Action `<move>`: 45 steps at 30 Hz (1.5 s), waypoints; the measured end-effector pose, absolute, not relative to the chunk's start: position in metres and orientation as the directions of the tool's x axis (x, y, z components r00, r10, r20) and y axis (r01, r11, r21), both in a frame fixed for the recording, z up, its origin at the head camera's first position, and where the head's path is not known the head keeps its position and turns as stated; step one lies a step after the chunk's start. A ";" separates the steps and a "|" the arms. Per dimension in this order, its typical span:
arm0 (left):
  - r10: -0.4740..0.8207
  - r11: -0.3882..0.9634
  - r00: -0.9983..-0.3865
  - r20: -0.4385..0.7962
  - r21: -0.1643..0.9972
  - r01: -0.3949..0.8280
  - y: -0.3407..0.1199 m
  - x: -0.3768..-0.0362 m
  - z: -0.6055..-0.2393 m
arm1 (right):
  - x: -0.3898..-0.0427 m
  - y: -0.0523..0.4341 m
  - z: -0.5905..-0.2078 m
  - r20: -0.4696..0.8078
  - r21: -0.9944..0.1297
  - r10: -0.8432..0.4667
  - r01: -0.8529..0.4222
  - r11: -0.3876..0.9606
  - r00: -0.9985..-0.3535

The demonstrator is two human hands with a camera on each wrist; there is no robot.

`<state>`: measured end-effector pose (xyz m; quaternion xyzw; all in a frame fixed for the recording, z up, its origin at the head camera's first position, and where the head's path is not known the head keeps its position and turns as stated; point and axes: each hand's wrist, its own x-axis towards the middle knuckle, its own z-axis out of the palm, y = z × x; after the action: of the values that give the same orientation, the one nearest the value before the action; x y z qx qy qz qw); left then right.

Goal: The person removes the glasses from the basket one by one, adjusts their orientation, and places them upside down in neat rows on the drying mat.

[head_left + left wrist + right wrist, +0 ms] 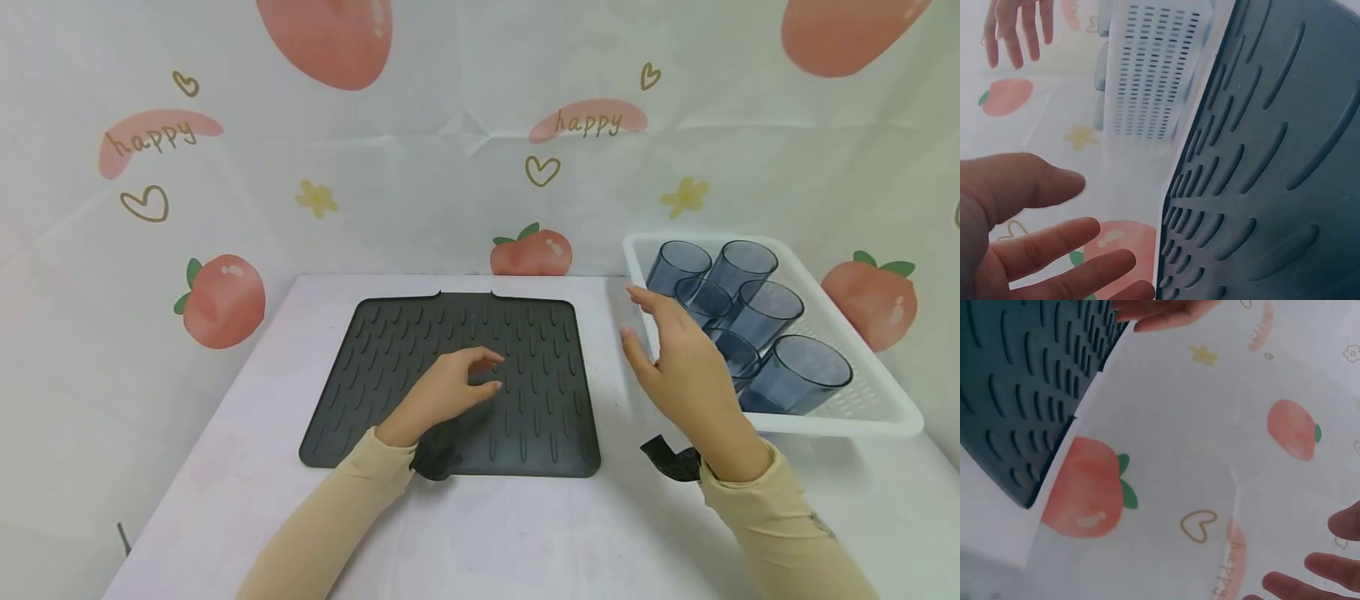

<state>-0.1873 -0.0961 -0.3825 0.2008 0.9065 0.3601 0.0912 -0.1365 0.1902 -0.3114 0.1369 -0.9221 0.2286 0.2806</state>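
Over the black ridged mat (540, 425) my left hand (447, 385) hovers with relaxed fingers and nothing in its grasp. My right hand (686, 371) is held at the left side of the white basket (885, 400), fingers apart and holding nothing; it overlaps the basket's rim in the head view. Several blue-tinted clear glasses stand in the basket, among them a front one (806, 375) and a back one (742, 262). Part of the nearer-left glass (731, 354) is hidden by my right hand. In the left wrist view, the left thumb (1054, 184) and fingers are spread.
The mat and basket lie on a white table (517, 533). A white backdrop sheet (420, 167) printed with peaches, hearts and flowers rises behind the table's far edge. Black straps (675, 460) hang at both wrists.
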 end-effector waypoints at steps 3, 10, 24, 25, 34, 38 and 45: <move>0.441 0.653 -0.897 -0.010 0.690 0.313 -0.098 -0.185 -0.382 | -0.135 0.197 -0.309 0.600 -0.373 -0.089 -0.376 0.848 -0.795; 0.451 0.652 -0.892 -0.011 0.687 0.321 -0.101 -0.178 -0.377 | -0.132 0.211 -0.307 0.639 -0.450 -0.005 -0.379 0.808 -0.770; 0.455 0.648 -0.890 -0.024 0.694 0.312 -0.105 -0.177 -0.377 | -0.128 0.248 -0.309 0.675 -0.561 0.143 -0.377 0.737 -0.724; 0.454 0.649 -0.891 -0.026 0.694 0.311 -0.105 -0.177 -0.377 | -0.128 0.251 -0.309 0.668 -0.568 0.155 -0.365 0.738 -0.728; 0.454 0.650 -0.890 -0.035 0.696 0.304 -0.105 -0.177 -0.376 | -0.124 0.275 -0.314 0.611 -0.592 0.242 -0.233 0.771 -0.753; 0.455 0.648 -0.890 -0.033 0.698 0.305 -0.105 -0.177 -0.375 | -0.123 0.285 -0.315 0.615 -0.591 0.279 -0.196 0.783 -0.738; 0.457 0.646 -0.889 -0.035 0.700 0.304 -0.105 -0.175 -0.373 | -0.122 0.300 -0.319 0.601 -0.612 0.348 -0.134 0.779 -0.720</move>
<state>-0.1753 -0.1051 -0.3729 0.2111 0.9012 0.3639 0.1045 -0.1215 0.3005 -0.3189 -0.0616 -0.8680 0.3264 0.3692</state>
